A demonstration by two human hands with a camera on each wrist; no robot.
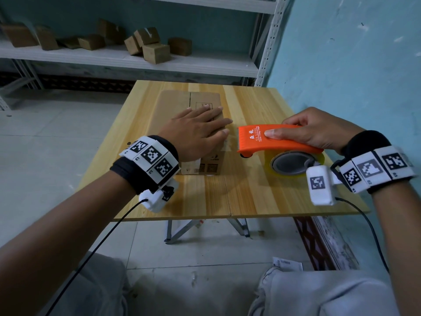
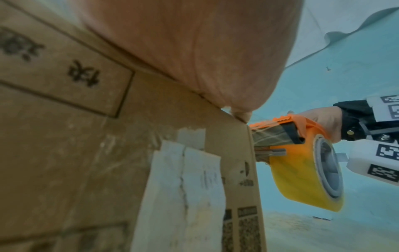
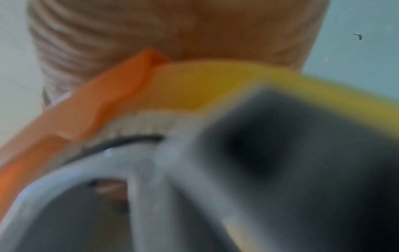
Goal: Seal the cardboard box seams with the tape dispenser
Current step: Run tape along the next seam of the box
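The cardboard box (image 1: pixel 182 103) lay flat-topped on your pale pine-grain table (image 1: pixel 250 197), its matte brown side carrying a torn white label (image 2: pixel 183 196). Your left hand (image 1: pixel 193 133) pressed its top with fingers straight and together. Your right hand (image 1: pixel 316 131) gripped the smooth orange plastic tape dispenser (image 1: pixel 273 140), thumb on top and fingers curled round it, its toothed edge just beside the box's right edge, with a glossy yellowish tape roll (image 2: pixel 302 179) beneath. Small cardboard boxes (image 1: pixel 148 45) sat on the metal shelf (image 1: pixel 205 62) behind.
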